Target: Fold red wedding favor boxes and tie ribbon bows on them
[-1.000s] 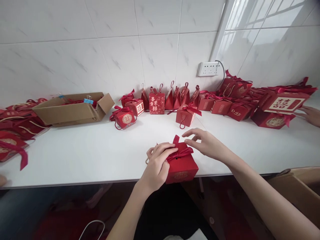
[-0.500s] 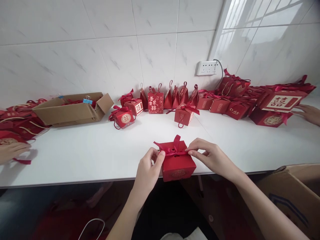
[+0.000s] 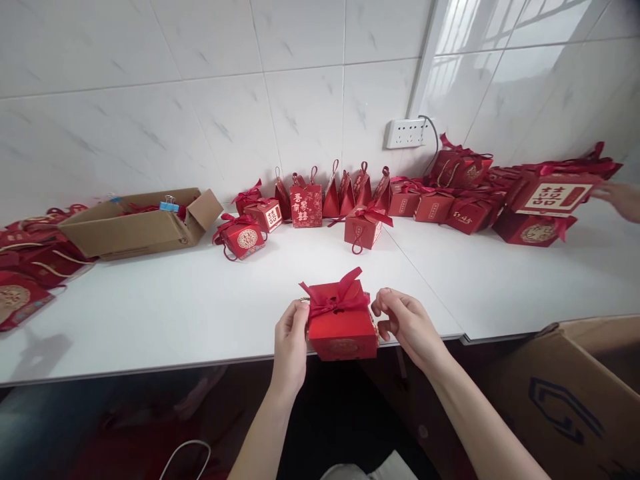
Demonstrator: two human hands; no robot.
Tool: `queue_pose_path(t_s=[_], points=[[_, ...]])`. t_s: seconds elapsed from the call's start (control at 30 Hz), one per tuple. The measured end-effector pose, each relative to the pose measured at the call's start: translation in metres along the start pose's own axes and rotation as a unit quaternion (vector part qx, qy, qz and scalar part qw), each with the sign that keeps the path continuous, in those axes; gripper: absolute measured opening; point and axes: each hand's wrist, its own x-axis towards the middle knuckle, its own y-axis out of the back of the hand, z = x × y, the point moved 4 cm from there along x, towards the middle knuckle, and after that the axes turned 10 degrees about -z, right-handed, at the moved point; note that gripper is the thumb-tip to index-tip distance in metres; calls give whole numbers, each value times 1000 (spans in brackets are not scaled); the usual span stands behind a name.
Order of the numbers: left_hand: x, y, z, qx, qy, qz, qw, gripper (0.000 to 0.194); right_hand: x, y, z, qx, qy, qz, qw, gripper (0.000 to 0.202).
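A red gift box (image 3: pixel 342 333) sits at the table's front edge, its lower front reaching over it. A magenta ribbon (image 3: pixel 334 299) is tied in a bow across its top, and gold cord shows at both sides. My left hand (image 3: pixel 291 337) grips the box's left side, thumb at the upper corner near the ribbon end. Beside the right side hovers my right hand (image 3: pixel 407 327), fingers curled but apart, close to the gold cord (image 3: pixel 376 325). Whether a fingertip touches that cord is hard to tell.
Along the tiled wall stand several red gift boxes (image 3: pixel 307 207). An open cardboard box (image 3: pixel 135 233) with blue clips is at left, near piled red boxes (image 3: pixel 23 297). More are stacked at right, by another person's hand (image 3: pixel 620 200). A large carton (image 3: pixel 565 393) stands lower right.
My right hand has let go of the ribbon and moved down beside the box. My left hand has shifted to its side. The other person's hand at left has gone out of view.
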Motion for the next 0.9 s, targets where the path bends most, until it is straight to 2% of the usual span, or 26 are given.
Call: queue_pose_path(t_s=[0.13, 0.23, 0.3, 0.37, 0.53, 0.73, 0.83, 0.9], points=[[0, -4, 1, 33, 1, -41, 999, 38, -7, -2, -5, -66, 44, -28, 996, 45], [1, -5, 0, 44, -3, -35, 998, 39, -12, -6, -11, -190, 56, -17, 980, 44], [2, -5, -1, 43, -3, -29, 999, 38, -12, -8, -13, -228, 55, -2, 972, 45], [2, -6, -3, 39, -8, -27, 999, 37, -9, -8, -11, -203, 49, -2, 978, 46], [1, -8, -6, 21, -28, -24, 999, 37, -3, -6, 1, -61, 21, 9, 998, 45], [-3, -12, -11, 39, -38, -5, 999, 34, -5, -6, 16, 40, 1, 39, 998, 45], [-3, -10, -11, 65, -47, 17, 997, 34, -4, 0, 18, 37, -16, 57, 998, 44], [-1, -10, -11, 73, -37, 14, 997, 36, 0, 5, 8, -51, -33, 40, 997, 42]])
